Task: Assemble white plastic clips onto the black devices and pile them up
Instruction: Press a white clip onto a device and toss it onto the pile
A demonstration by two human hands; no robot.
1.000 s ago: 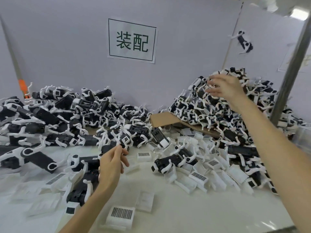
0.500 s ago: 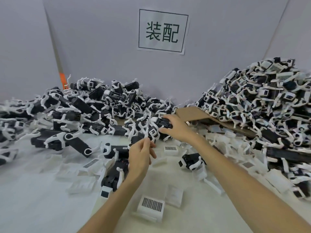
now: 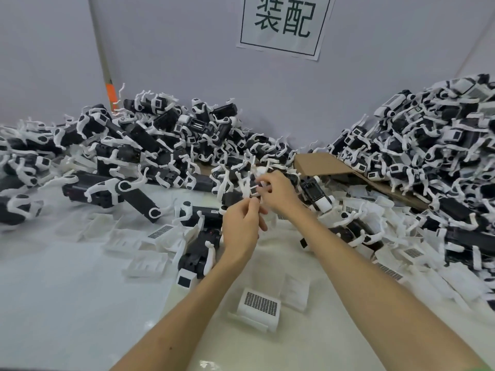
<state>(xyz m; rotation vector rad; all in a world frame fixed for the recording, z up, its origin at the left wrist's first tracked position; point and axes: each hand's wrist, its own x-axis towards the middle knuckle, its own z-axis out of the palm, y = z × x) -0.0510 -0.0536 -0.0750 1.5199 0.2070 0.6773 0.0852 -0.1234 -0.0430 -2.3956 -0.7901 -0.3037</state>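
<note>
My left hand (image 3: pixel 241 226) and my right hand (image 3: pixel 278 194) meet above the middle of the table. Between them is a small black device with white clip arms (image 3: pixel 250 187). My right hand's fingers curl round the device from the right. My left hand pinches the lower end of a white clip on it. A long heap of black devices with white clips (image 3: pixel 150 145) lies at the back left. A taller pile of such devices (image 3: pixel 428 145) rises at the right. Loose white plastic clips (image 3: pixel 146 263) lie on the table.
A white part with a grid label (image 3: pixel 259 306) lies in front between my forearms. A brown cardboard sheet (image 3: pixel 324 164) slopes under the right pile. A grey wall with a paper sign (image 3: pixel 284 20) closes the back. An orange mark (image 3: pixel 111 93) sits on a post at left.
My right hand drew a black device out of the middle heap towards my left hand. The two hands now touch the same piece. The view shifted left.
</note>
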